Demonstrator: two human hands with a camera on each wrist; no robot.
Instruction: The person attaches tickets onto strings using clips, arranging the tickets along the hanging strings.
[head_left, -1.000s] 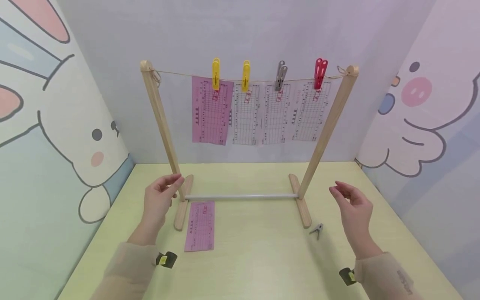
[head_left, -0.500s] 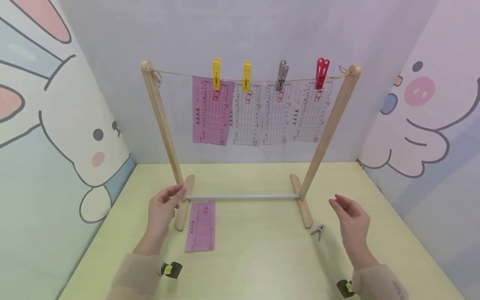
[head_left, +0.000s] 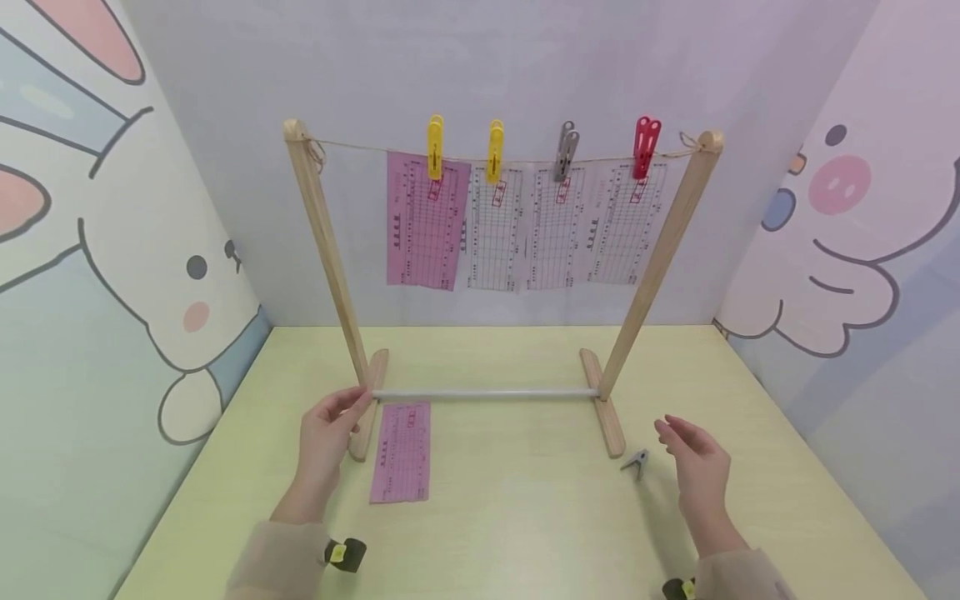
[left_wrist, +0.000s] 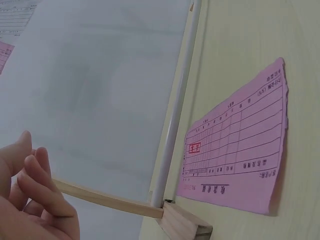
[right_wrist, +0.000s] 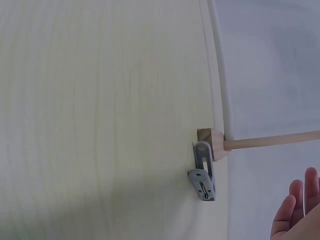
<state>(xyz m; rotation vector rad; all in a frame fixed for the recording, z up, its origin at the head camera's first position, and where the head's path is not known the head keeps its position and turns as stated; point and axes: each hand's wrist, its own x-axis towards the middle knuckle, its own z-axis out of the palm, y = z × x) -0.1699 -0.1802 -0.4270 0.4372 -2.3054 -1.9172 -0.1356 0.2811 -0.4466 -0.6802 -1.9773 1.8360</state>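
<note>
My left hand hovers by the rack's left foot, fingers loosely bent. In the left wrist view a gap shows between its thumb and fingers, with nothing held. Just to its right a pink printed slip lies flat on the table, its edge slightly lifted in the left wrist view. On the other side, my right hand hangs relaxed over the table and holds nothing. A grey clothespin lies to its left, apart from it, near the rack's right foot; the right wrist view shows the clothespin too.
Between two wooden posts runs a string. From it hang a pink slip and several white slips, held by yellow, grey and red clothespins. A white bar joins the rack's feet.
Both hands have come down toward the table. The left has drifted slightly right toward the pink slip, the right slightly left toward the loose grey clothespin. The slips and clothespins stay put.
</note>
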